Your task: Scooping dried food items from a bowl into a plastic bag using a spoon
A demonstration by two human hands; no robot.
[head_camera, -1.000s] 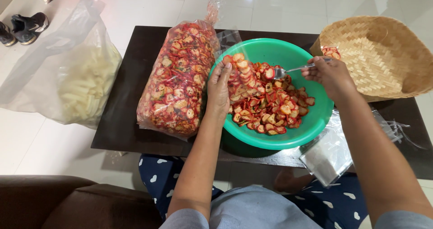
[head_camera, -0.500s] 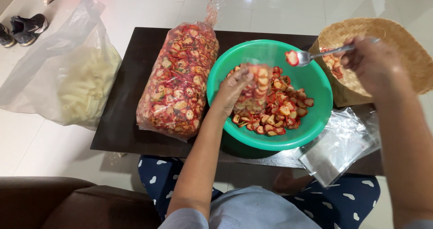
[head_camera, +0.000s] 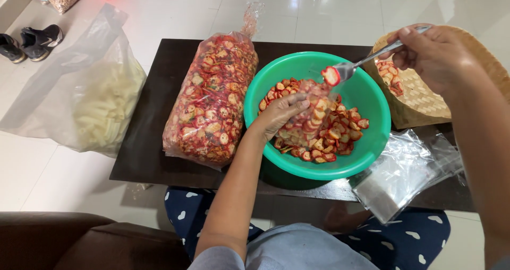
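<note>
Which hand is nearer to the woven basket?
Right. The right hand holds a spoon just over the woven basket; the left hand is inside the green bowl, farther off.

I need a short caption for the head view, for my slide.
Right hand lifts a spoon of red chips over a green bowl; left hand holds a small clear bag.

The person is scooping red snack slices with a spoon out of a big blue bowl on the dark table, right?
Not quite: the bowl is green, not blue, as the head view shows. The rest holds: the right hand lifts a spoon carrying a red-edged slice over the bowl on the dark table, while the left hand holds a small clear bag in the bowl.
</note>
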